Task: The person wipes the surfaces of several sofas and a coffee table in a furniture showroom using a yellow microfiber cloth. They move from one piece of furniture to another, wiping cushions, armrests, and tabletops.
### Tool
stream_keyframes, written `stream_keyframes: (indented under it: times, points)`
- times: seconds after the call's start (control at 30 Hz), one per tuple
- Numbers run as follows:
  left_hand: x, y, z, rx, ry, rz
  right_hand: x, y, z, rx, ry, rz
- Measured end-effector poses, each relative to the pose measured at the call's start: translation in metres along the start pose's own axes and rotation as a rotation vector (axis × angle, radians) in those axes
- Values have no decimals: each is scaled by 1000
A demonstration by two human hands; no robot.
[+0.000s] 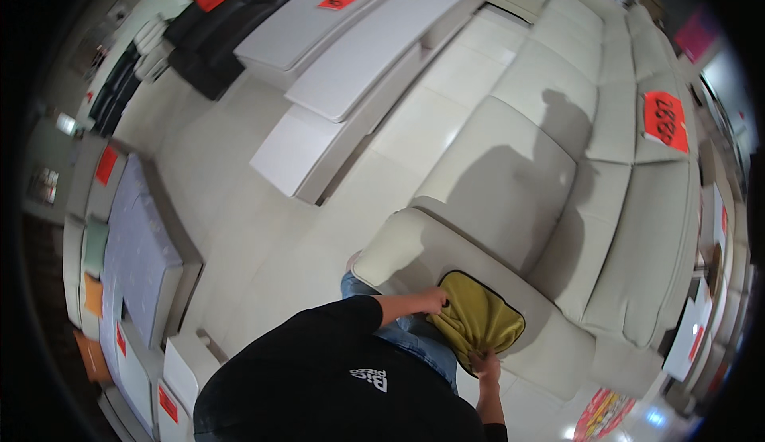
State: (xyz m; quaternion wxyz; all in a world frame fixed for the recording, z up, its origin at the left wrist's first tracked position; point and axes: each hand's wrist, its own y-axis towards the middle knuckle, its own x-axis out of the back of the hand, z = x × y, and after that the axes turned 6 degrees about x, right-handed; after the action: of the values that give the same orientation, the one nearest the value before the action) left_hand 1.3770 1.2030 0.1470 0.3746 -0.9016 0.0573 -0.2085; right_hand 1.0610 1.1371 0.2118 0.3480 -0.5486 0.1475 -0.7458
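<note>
An olive-yellow cloth with a dark bound edge point(475, 309) lies spread over the armrest of a cream sofa point(412, 245). My left hand point(433, 300) grips its near edge, fingers closed over the border. At the opposite side my right hand point(485, 363) is closed on a bunched part of the same cloth, and folds run out from that grip. The cloth's far portion rests against the armrest top. Some of its near edge is hidden by the hands and by my jeans.
The sofa's seat cushions point(508, 161) stretch away beyond the armrest, with a red price sign point(666, 120) on the backrest. White low tables point(370, 54) stand opposite across the tiled floor point(269, 239). A mattress point(140, 251) is at left, a dark sofa point(203, 42) farther back.
</note>
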Motion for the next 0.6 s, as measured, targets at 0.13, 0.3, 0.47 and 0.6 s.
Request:
stream_keyframes:
  times: [0.13, 0.3, 0.47, 0.6]
  points:
    - [41, -23, 63, -64, 86, -148, -43, -3, 69, 92, 7, 34]
    - [143, -54, 141, 34, 218, -172, -95, 18, 188, -51, -84, 114]
    - [206, -86, 203, 127, 160, -66, -134, 13, 268, -94, -50, 50]
    - [218, -107, 240, 160, 195, -122, -161, 6, 308, 52, 59, 34]
